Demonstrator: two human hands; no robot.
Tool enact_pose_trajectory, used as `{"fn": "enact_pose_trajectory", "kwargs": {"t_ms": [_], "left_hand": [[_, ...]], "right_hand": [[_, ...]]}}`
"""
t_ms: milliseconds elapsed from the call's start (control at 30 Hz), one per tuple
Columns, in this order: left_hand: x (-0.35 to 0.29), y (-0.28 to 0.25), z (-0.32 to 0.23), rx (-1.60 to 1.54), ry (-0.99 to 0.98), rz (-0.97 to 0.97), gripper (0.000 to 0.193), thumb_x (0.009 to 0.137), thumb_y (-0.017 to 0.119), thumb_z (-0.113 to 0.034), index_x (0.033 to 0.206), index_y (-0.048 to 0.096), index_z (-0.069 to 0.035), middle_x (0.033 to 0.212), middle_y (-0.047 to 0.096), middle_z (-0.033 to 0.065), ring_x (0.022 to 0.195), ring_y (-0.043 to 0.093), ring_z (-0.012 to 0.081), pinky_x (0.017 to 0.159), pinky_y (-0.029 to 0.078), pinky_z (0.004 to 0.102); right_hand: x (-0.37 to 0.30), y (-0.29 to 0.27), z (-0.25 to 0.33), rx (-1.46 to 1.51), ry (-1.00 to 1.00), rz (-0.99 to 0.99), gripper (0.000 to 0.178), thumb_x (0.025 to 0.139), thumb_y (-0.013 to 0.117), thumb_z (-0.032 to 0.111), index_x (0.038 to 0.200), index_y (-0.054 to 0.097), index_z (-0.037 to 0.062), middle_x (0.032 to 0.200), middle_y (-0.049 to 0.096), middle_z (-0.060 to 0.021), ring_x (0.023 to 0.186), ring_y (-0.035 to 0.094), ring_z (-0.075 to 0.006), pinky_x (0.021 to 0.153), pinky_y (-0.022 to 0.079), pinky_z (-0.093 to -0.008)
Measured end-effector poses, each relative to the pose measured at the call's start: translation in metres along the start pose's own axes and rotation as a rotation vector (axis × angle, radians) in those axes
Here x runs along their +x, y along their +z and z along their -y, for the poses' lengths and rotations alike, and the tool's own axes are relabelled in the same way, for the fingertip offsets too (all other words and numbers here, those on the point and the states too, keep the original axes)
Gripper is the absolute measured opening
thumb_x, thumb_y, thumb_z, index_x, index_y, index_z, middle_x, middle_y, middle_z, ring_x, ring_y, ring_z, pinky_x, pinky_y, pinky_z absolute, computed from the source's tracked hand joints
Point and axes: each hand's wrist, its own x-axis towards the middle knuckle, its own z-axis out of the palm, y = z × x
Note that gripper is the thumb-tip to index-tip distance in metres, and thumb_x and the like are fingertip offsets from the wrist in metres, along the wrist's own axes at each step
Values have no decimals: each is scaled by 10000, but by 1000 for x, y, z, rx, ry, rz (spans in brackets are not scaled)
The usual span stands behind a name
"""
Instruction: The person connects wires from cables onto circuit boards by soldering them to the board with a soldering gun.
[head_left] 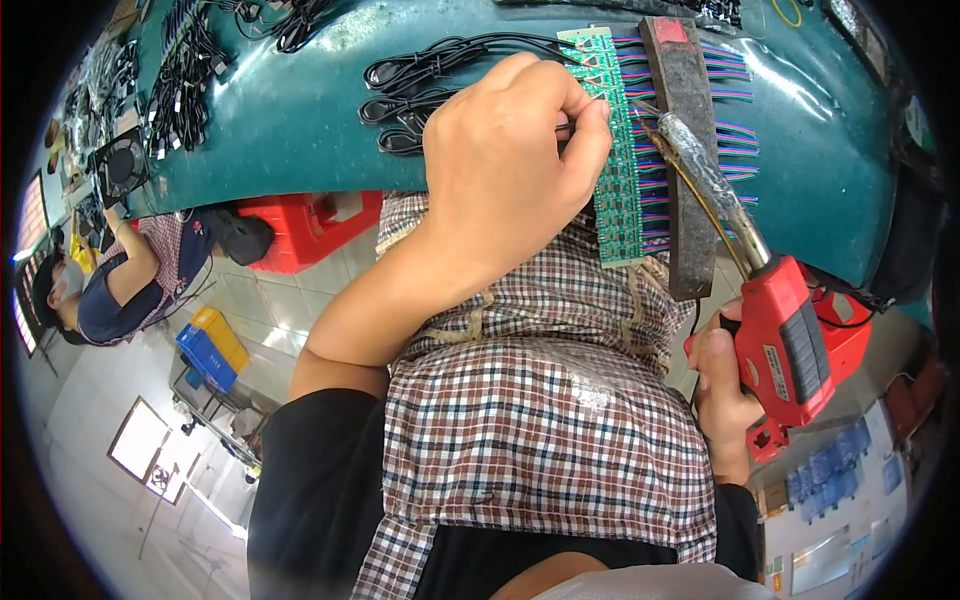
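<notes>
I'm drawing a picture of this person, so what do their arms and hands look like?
The left hand is bare, with no glove or watch showing. The right hand looks gloveless too, but is partly hidden. Both arms have plain black sleeves, leaving the left forearm uncovered.

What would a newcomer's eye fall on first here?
The red soldering gun at right, gripped in the right hand, its tip near the green circuit board at upper middle. Next, the left hand, large at centre, closed at the board's left edge.
</notes>
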Motion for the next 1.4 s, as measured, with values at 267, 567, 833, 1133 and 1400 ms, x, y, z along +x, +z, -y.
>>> {"fn": "enact_pose_trajectory", "kwargs": {"t_ms": [267,567,833,1133,1400], "left_hand": [[1,1,-1,106,47,-12,178,793,776,-100,713,619,-71,684,613,12,583,594,140,536,464,279],[4,1,-3,138,62,-3,183,778,770,-101,702,606,-74,679,603,11,583,612,151,539,483,289],[5,1,-4,160,66,7,182,772,770,-102,698,607,-73,682,605,13,584,616,157,538,485,293],[6,2,-3,160,65,7,179,771,774,-107,702,612,-73,691,616,16,594,628,160,544,491,298],[7,-2,-5,166,60,29,165,783,773,-112,725,624,-73,705,626,10,622,630,157,563,497,297]], "right_hand": [[5,7,0,39,66,36,118,952,599,6,1042,526,-16,803,509,-56,562,455,-97,551,437,-277],[8,9,4,35,93,41,110,950,604,9,1011,512,5,823,507,-62,574,463,-94,561,448,-270],[9,8,6,33,115,39,131,935,611,5,1012,505,8,817,529,-78,553,464,-98,532,433,-268],[8,10,14,173,170,-60,138,926,593,0,1002,478,6,788,507,-77,520,428,-98,502,407,-266],[7,7,13,196,153,-18,109,943,566,0,1025,493,-6,748,487,-57,507,407,-90,509,396,-260]]}}
